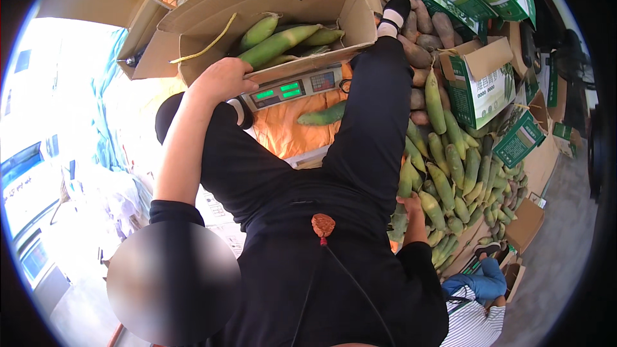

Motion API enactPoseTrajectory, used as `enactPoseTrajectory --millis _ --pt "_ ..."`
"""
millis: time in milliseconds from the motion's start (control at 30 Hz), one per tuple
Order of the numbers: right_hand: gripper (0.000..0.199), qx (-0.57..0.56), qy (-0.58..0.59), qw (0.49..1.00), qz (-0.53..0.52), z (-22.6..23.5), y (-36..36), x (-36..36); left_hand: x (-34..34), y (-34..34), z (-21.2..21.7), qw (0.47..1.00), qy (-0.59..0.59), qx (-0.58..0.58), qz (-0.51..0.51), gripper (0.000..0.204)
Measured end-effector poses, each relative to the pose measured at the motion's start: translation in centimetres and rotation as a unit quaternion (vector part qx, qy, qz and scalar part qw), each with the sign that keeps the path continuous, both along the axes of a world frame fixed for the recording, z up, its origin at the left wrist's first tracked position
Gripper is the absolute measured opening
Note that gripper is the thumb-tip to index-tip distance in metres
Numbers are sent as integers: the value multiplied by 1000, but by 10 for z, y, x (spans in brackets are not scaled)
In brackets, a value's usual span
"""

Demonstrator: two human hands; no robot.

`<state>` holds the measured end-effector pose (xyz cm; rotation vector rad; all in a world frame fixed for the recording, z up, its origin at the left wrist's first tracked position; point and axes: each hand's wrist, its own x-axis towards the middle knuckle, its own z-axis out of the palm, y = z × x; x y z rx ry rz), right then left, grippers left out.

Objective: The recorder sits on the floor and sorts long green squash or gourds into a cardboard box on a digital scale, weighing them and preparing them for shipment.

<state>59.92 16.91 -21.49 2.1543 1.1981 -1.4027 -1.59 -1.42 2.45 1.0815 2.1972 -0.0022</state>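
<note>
My left hand [222, 81] grips the near rim of an open cardboard box [270, 3], its fingers curled over the edge at the left corner. Several long green radishes [280, 45] lie inside the box. Under the box's near side is a digital scale [283, 92] with a lit green display. Down at my right side, my right hand [411, 207] is closed around a green radish [405, 178] at the edge of a large heap; my sleeve and the heap partly hide it. A single green radish [323, 114] lies on the orange sheet between my legs.
The heap of green radishes [453, 167] spreads along my right side. Brownish-red roots [418, 51] lie beside my right foot. Green and white cartons [481, 87] stand beyond them. Another person in a striped top [475, 321] is at the lower right. Orange sheeting [277, 136] covers the floor.
</note>
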Motion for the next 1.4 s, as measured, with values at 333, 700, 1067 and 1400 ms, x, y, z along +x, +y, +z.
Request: enactPoseTrajectory --millis 333,700,1067,1400 --pt "69 247 267 914 179 159 94 -191 3 3 5 1000 0 -12 -10 36" --pt "70 323 533 691 367 284 98 -415 2 -1 3 1000 -10 -15 -13 30" --pt "64 434 367 605 558 235 86 -476 1 1 0 999 10 -25 -34 24" --pt "35 386 339 826 231 130 172 -297 1 2 -1 1000 -19 12 -22 26"
